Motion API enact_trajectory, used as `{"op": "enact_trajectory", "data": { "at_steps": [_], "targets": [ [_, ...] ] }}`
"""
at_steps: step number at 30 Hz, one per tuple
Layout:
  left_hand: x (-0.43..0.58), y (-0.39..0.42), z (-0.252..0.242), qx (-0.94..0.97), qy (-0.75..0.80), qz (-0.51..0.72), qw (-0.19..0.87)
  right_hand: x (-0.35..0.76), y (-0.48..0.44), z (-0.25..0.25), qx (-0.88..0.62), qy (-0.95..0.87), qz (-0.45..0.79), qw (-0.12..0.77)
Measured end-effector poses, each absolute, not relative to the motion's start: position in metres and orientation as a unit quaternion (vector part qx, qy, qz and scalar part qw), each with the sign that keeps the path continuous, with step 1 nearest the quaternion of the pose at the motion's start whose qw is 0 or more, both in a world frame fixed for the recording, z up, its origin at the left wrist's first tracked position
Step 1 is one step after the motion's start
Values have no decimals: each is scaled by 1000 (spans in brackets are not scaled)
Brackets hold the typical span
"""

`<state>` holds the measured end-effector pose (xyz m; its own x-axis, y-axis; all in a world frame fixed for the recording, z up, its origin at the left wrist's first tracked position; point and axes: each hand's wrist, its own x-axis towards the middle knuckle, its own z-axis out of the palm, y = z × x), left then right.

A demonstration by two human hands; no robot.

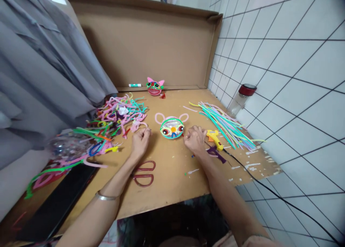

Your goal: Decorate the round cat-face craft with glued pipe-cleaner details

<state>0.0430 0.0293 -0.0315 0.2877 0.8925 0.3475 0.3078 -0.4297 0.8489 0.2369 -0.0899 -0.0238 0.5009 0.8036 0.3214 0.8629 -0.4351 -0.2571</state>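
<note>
A small animal face (172, 128) made of pipe cleaners lies on the table between my hands. It has pink loop ears, red and black eyes, and a green rim. My left hand (141, 141) rests as a fist to its left, beside a curled pink pipe cleaner (138, 125). Closed as well, my right hand (195, 139) rests on the table just right of the face, next to a small red piece at its edge. Nothing shows sticking out of either fist. A yellow glue gun (215, 139) lies right of my right hand. Red-handled scissors (144, 179) lie partly under my left forearm.
Tangled pipe cleaners (121, 112) cover the left side; straight ones (226, 124) lie at right. A second animal face (155, 86) and a glue stick (134, 85) stand by the cardboard (151, 45). A red-lidded jar (242, 96) is near the tiled wall. The cord (269, 187) trails right.
</note>
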Motion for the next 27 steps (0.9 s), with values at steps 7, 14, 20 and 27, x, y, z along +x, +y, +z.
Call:
{"op": "enact_trajectory", "data": {
  "at_steps": [7,14,20,27],
  "targets": [
    [43,27,-30,790,426,336,287,237,-93,-20,-832,-533,-54,148],
    [45,27,-29,840,459,200,207,238,-92,-28,-825,-545,-59,133],
    [46,23,-26,859,462,127,178,235,-92,-34,-826,-549,-72,111],
    [47,20,-25,875,446,92,163,235,-92,-34,-822,-556,-81,90]
  ]
}}
